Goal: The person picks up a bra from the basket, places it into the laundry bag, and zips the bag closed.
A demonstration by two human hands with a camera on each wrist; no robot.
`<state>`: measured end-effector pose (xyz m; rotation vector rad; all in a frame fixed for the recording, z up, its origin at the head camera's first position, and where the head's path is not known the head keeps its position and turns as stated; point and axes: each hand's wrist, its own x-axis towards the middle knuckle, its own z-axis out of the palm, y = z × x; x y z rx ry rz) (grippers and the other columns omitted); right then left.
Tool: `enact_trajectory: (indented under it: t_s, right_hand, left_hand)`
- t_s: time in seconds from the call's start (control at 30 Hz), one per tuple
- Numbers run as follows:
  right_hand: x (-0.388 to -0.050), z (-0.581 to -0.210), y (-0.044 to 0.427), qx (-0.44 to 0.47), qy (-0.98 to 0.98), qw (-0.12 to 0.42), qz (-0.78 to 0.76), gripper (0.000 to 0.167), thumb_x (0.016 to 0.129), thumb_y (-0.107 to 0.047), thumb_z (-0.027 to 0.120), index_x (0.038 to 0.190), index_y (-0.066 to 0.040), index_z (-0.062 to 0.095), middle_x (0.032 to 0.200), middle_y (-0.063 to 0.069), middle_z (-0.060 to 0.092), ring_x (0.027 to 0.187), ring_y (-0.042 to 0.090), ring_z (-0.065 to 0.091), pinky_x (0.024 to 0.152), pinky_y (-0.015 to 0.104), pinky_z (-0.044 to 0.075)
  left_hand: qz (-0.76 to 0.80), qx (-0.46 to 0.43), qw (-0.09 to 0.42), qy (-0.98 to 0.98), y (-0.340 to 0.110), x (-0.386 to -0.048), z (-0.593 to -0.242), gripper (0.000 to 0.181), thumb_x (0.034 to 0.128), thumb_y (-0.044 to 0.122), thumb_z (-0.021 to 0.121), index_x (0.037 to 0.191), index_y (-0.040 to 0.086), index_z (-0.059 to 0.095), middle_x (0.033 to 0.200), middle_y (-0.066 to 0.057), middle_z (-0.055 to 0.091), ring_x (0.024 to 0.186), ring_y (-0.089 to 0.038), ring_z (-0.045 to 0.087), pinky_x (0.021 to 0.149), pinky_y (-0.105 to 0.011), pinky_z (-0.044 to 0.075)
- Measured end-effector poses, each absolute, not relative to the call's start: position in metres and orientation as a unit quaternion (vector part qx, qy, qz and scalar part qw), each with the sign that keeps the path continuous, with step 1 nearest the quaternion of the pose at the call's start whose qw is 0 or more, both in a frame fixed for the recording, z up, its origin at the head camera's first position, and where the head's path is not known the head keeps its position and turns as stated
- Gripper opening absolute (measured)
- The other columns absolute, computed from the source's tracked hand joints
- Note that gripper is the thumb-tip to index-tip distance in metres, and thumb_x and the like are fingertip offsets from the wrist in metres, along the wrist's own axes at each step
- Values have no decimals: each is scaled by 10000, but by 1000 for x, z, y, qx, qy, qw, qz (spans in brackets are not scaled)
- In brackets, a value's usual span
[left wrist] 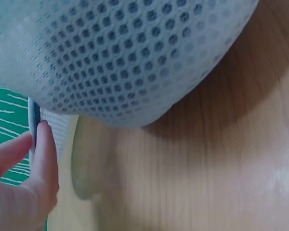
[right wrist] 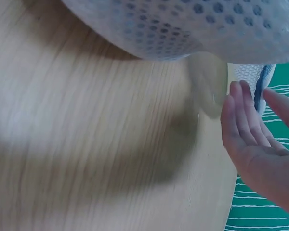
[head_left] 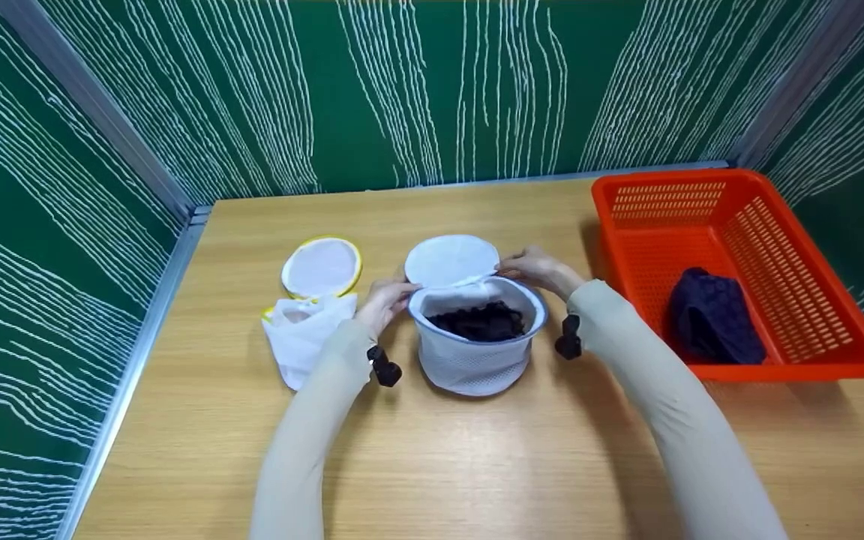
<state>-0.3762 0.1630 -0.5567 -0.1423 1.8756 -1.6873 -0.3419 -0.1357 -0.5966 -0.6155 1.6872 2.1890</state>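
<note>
A white mesh laundry bag [head_left: 475, 369] with a blue-grey rim stands upright on the table, a dark lacy garment [head_left: 481, 321] lying inside. Its round lid [head_left: 452, 260] is tipped back behind the opening. My left hand [head_left: 387, 302] is at the lid's left edge; in the left wrist view, thumb and finger pinch that edge. Across from it, my right hand [head_left: 541, 270] holds the lid's right edge between thumb and fingers, as the right wrist view shows. The mesh wall [left wrist: 130, 53] fills the upper part of the left wrist view.
Left of the bag lies a second white mesh bag [head_left: 301, 352] with yellow trim, its round lid [head_left: 321, 268] folded back. An orange plastic basket [head_left: 784, 371] stands on the right of the wooden table [head_left: 477, 465], with a dark navy garment [head_left: 715, 315] in it. Green patterned panels surround the table.
</note>
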Motion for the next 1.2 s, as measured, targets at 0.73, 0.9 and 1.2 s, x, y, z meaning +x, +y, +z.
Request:
enact_trajectory:
  t_s: [0.73,0.9,1.2]
  right_hand:
    - [-317,-439,154,17,628,273,-728,185,812,37,580,984,32,515,768,61,645,739,163,628,891,356,420]
    - [-313,-430,159,7,613,269,-743,117,804,43,588,904,-19,589,814,80,649,775,181,633,876,350,421]
    - [-303,-424,165,-16,591,258,-764,133,771,70,613,820,-52,634,809,90,655,786,189,631,780,296,489]
  left_hand:
    - [793,-113,111,588,-121,-276,-448,521,824,-110,513,1313,-1,369,961,-163,528,680,-150,609,745,-265,503]
    - [788,-72,86,606,-120,-271,-439,487,821,-111,517,1287,-34,397,917,-133,537,685,-142,609,769,-294,498]
    - [768,3,46,639,-119,-257,-430,387,812,-119,526,1194,-114,467,1006,-210,573,779,-148,605,786,-305,492]
